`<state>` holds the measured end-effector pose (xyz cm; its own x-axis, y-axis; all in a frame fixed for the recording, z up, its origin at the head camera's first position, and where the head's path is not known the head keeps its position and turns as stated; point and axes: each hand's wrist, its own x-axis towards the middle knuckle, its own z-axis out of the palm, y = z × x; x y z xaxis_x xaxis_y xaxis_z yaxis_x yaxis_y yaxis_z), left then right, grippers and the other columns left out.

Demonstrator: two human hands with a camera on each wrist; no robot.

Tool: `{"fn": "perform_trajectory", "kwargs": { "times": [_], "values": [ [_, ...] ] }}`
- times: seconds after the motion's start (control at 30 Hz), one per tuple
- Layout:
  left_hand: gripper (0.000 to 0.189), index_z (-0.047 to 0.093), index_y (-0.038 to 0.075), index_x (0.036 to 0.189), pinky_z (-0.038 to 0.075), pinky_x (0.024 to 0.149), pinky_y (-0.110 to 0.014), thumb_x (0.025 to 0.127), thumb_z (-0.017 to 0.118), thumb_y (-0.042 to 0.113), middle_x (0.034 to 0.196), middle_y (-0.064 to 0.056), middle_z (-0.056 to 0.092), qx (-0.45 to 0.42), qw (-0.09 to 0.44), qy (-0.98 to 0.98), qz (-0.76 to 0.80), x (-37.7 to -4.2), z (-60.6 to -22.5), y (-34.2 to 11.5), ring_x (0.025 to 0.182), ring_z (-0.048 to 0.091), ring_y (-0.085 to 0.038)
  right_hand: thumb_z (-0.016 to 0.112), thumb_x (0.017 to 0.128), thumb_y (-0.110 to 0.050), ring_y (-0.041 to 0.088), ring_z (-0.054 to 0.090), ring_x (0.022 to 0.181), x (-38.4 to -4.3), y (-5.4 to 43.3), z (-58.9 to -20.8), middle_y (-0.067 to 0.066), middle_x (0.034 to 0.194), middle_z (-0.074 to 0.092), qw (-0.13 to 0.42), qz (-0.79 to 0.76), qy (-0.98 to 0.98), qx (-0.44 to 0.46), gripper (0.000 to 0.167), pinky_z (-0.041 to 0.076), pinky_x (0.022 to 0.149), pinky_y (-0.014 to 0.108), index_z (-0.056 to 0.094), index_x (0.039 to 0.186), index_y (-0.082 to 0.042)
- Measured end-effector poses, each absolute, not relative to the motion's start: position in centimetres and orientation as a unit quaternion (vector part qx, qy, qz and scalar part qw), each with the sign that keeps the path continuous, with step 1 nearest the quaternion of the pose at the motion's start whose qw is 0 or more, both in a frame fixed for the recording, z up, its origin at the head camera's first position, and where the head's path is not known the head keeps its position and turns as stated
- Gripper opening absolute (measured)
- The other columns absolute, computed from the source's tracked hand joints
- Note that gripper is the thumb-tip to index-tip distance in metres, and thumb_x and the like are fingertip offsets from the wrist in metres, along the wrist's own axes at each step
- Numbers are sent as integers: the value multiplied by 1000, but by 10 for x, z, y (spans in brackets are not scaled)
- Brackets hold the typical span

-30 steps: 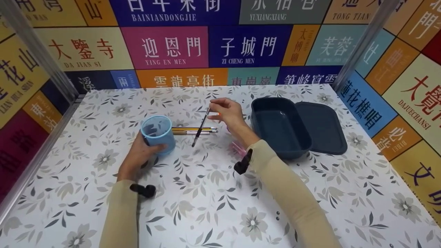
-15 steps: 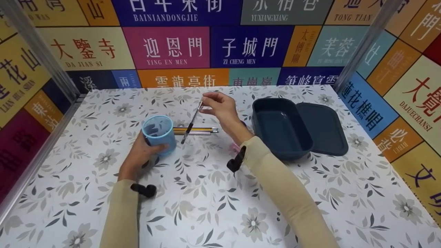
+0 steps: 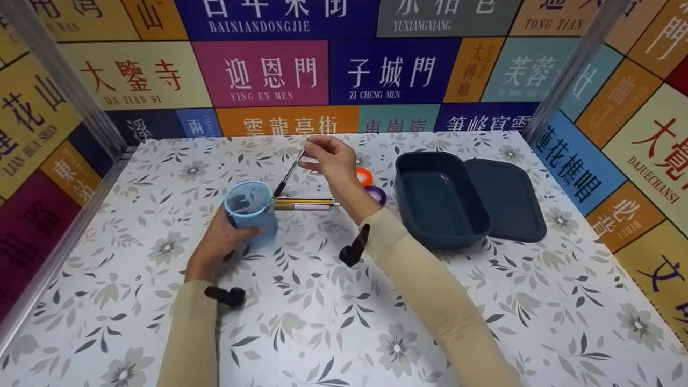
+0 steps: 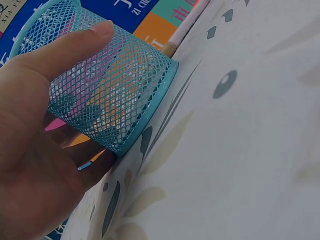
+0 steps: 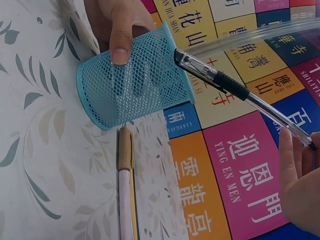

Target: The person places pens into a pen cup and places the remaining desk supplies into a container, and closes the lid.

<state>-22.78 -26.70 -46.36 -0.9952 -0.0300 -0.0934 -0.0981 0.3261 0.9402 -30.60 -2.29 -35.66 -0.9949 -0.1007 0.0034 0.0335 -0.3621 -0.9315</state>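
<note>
A light-blue mesh pen holder (image 3: 250, 223) stands on the table left of centre in the head view. My left hand (image 3: 220, 244) grips its side, with the thumb across the front mesh (image 4: 122, 75). Between thumb and fingertips, my right hand (image 3: 336, 161) pinches one end of a clear-barrelled gel pen (image 3: 286, 180) with a black grip. The pen slants down to the left, its capped end at the holder's rim; whether it touches is hard to tell. In the right wrist view, the pen's capped end (image 5: 192, 62) overlaps the holder's mouth, and no pens show inside.
Several pencils or pens (image 3: 309, 203) lie side by side just right of the holder. An orange ring (image 3: 365, 176) and a purple ring (image 3: 377, 194) sit partly behind the right forearm. Farther right stands a dark-blue box (image 3: 443, 209), its flat lid (image 3: 510, 201) beside it.
My right hand has carried the gel pen leftward and away from me, bringing its lower end from over the table to the holder's rim. The left hand and holder have stayed put.
</note>
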Motion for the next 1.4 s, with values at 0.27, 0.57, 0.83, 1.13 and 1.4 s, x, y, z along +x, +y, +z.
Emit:
{"fn": "perform_trajectory", "kwargs": {
  "times": [0.27, 0.57, 0.83, 1.13, 1.4],
  "values": [
    [103, 23, 14, 158, 17, 128, -53, 76, 86, 14, 157, -13, 40, -23, 21, 820, 571, -226, -464, -268, 150, 32, -33, 69, 93, -5, 22, 70, 92, -308, -28, -356, 7, 96, 65, 31, -847, 531, -7, 19, 64, 81, 38, 67, 110, 2],
    [110, 21, 20, 159, 13, 129, -52, 72, 89, 18, 161, -7, 36, -56, 43, 807, 586, -227, -459, -265, 152, 27, -30, 68, 93, -4, 35, 68, 107, -299, -40, -365, 6, 96, 64, 25, -828, 559, -41, 20, 64, 82, 37, 66, 112, 4],
    [113, 22, 20, 159, 14, 129, -51, 70, 91, 25, 160, -7, 37, -56, 36, 808, 585, -229, -463, -266, 151, 29, -30, 70, 93, -7, 16, 69, 91, -292, -52, -379, 6, 101, 66, 28, -808, 586, -58, 19, 63, 82, 33, 68, 111, 0],
    [106, 23, 12, 157, 23, 126, -52, 74, 89, 17, 155, -14, 40, 9, -9, 819, 574, -226, -468, -266, 146, 36, -33, 70, 92, -6, 15, 68, 89, -287, -58, -395, 6, 98, 66, 38, -797, 599, -66, 23, 64, 81, 33, 68, 113, 3],
    [108, 22, 16, 158, 20, 127, -52, 74, 89, 25, 158, -11, 38, -11, 3, 825, 565, -227, -467, -266, 149, 33, -31, 71, 93, -10, 21, 71, 98, -287, -57, -400, 8, 104, 68, 73, -782, 615, -70, 20, 63, 87, 37, 69, 112, -4]
  ]
}}
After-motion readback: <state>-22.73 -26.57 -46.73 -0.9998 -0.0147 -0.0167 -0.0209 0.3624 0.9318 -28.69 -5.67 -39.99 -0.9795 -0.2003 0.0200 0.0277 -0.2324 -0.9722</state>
